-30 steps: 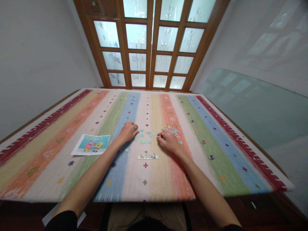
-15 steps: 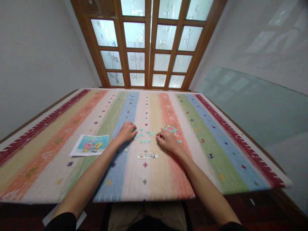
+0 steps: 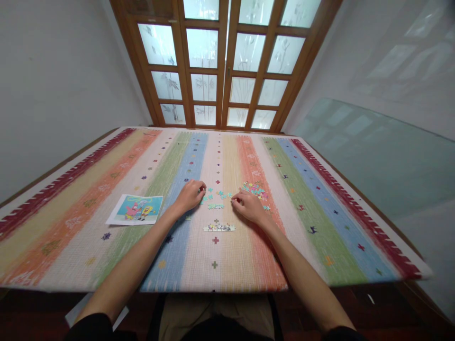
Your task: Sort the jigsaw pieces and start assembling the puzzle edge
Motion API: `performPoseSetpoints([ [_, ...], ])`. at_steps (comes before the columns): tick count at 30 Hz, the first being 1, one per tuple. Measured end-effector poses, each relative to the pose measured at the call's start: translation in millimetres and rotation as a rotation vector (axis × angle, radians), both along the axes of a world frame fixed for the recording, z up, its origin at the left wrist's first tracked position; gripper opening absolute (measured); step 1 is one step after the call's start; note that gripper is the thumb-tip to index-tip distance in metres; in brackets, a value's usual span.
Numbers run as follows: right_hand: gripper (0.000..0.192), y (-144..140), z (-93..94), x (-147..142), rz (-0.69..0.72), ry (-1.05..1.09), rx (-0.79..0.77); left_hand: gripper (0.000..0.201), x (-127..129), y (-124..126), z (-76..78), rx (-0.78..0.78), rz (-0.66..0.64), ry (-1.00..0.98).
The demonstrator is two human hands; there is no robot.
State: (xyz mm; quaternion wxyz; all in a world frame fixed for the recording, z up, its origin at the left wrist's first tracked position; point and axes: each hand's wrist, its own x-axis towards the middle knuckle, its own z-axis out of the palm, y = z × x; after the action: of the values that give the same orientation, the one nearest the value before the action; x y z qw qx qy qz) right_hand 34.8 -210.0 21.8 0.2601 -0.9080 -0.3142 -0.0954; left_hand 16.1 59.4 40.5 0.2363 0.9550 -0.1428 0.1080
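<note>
Wooden frosted-glass doors (image 3: pixel 227 66), white walls (image 3: pixel 53 85), perhaps a glass pane (image 3: pixel 377 161) leaning right.

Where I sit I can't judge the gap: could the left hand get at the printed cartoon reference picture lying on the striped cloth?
Probably yes. The left hand rests among turquoise puzzle pieces, and the printed cartoon reference picture lies flat to its left on the striped cloth, with only bare cloth between them.

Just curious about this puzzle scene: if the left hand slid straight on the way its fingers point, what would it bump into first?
The left hand points right and slightly away, so it would probably first meet the loose turquoise puzzle pieces just past its fingertips, though depth is hard to judge.
</note>
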Motion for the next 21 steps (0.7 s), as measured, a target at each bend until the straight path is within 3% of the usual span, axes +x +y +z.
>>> performPoseSetpoints([
  [6, 0.018, -2.8, 3.7, -5.8, 0.003, 0.026, 0.033, 0.011, -23.1, -1.3, 8.1, -0.106, -0.034, 0.019],
  [12, 0.016, -10.7, 13.6, -32.3, 0.049, 0.112, 0.087, 0.020, -68.1, 5.3, 15.5, -0.250, -0.010, 0.143],
  [21, 0.014, -18.1, 17.4, -58.6, 0.167, 0.204, 0.036, 0.022, -108.1, 4.0, 1.3, -0.288, 0.011, 0.221],
])
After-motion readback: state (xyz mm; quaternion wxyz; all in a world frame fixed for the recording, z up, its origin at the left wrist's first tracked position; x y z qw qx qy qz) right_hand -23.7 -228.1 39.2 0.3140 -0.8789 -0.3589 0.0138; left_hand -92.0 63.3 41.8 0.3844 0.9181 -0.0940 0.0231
